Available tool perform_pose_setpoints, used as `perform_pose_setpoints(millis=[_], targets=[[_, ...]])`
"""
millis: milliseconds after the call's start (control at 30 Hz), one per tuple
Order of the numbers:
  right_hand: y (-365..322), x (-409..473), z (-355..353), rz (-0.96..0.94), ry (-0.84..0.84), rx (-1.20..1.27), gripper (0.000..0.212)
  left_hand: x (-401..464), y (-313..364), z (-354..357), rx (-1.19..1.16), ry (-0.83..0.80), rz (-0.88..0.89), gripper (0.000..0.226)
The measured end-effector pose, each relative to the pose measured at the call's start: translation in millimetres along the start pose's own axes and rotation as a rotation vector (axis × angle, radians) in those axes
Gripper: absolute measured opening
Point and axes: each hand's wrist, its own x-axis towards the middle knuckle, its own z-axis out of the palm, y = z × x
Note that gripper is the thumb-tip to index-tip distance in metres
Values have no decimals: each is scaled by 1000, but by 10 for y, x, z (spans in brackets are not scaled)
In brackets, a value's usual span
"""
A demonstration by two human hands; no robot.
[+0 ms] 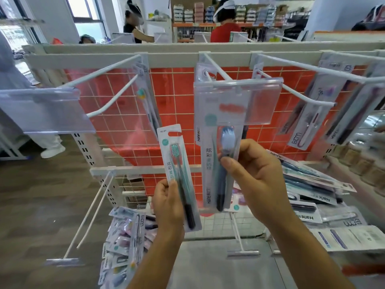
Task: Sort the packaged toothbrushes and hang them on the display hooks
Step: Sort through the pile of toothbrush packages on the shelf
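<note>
My left hand point(167, 205) grips the lower end of a packaged toothbrush with a teal handle and pink bristles point(177, 163), held upright below the rack. My right hand point(253, 174) pinches a second pack, a blue-headed toothbrush point(214, 167), whose top reaches up behind the clear label holder point(239, 97) of the middle hook point(216, 69). The left hook point(116, 97) carries one teal pack point(149, 105) at its back. On the right hooks point(295, 90) hang white-and-red toothbrush packs point(306, 126).
An orange tiled grid panel point(177, 113) backs the rack. Loose packs lie piled at lower right point(312, 190) and lower left point(123, 232). Lower hooks point(89, 215) stick out at the left. Two people stand behind the rack near store shelves point(225, 26).
</note>
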Motion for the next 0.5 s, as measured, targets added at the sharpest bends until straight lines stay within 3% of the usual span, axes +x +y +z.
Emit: perform_pose_setpoints(millis=[233,367,500], targets=[[62,30,38,55,42,-21,12,53,-26,5,-18,-2,-12,17],[182,162,50,107,111,-84,25,101,-34,-18,14,-3,-13,19],[410,425,55,129,178,-159,11,122,-26,-20,12,2,-2,19]])
